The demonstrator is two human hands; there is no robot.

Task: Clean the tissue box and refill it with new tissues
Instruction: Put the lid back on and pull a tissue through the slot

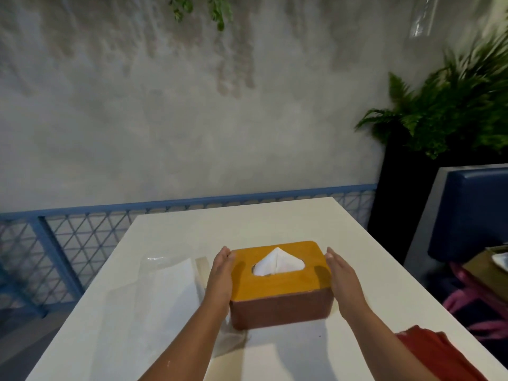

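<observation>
A wooden tissue box [280, 287] with an orange-yellow top and brown sides stands on the white table [275, 218]. A white tissue [275, 261] sticks up in a peak through the slot in the top. My left hand [220, 273] lies flat against the box's left end, fingers straight. My right hand [342, 276] is at the box's right end with straight fingers, touching it or a hair apart. Left of the box lies a clear plastic pack of white tissues [170, 281].
A blue mesh railing [68, 237] runs behind the table, before a grey wall. A black planter with a fern [450, 116] and a blue padded seat [472, 213] stand at the right. A red cloth [439, 353] lies at the table's near right corner.
</observation>
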